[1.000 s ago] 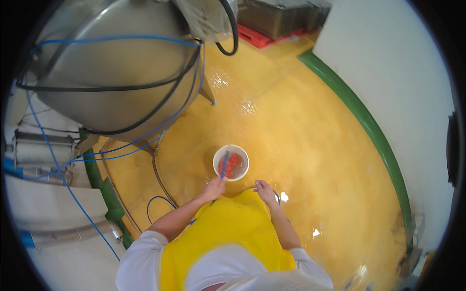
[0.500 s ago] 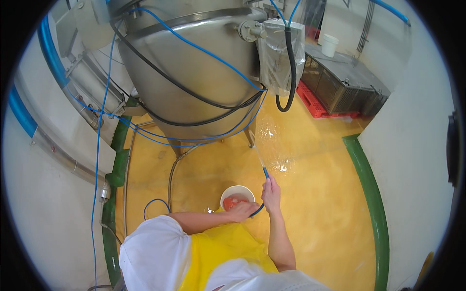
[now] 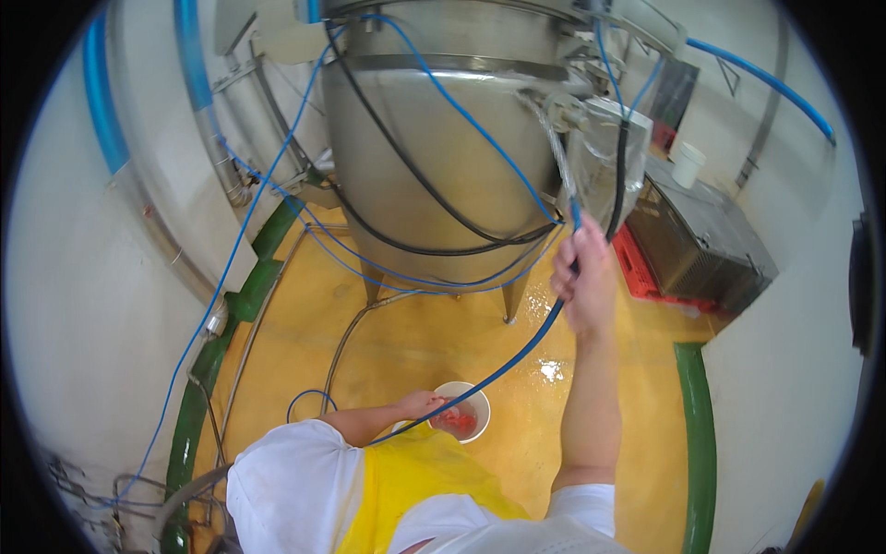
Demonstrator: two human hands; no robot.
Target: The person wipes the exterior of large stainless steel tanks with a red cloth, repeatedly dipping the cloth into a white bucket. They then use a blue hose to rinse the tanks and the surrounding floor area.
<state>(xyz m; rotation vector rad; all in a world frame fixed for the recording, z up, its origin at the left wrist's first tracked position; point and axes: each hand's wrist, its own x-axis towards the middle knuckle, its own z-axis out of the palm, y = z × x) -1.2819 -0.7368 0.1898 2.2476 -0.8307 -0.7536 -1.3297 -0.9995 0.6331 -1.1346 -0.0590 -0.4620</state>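
In my right hand (image 3: pixel 587 268), raised in front of the steel tank (image 3: pixel 434 157), is a blue hose (image 3: pixel 521 355), gripped close to its end. A water jet (image 3: pixel 551 129) shoots up from it toward the valve (image 3: pixel 565 111) on the tank's right side. My left hand (image 3: pixel 422 403) is low down at the left rim of a white bucket (image 3: pixel 484 406), its fingers closed over the edge and partly hidden. Inside the bucket lies something red (image 3: pixel 456 423), too indistinct to name. The hose crosses in front of the bucket toward my yellow apron (image 3: pixel 415 471).
Blue and black lines (image 3: pixel 443 208) loop around the tank. A dark metal crate (image 3: pixel 706 235) on a red pallet (image 3: pixel 637 268) stands at the right back, a small white bucket (image 3: pixel 688 166) on top. The yellow floor (image 3: pixel 628 434) is wet; green curbs (image 3: pixel 699 425) edge the walls.
My right hand has swung upward and forward with the hose, so the jet now goes up toward the valve instead of down to the floor. My left hand has shifted to the bucket's left rim.
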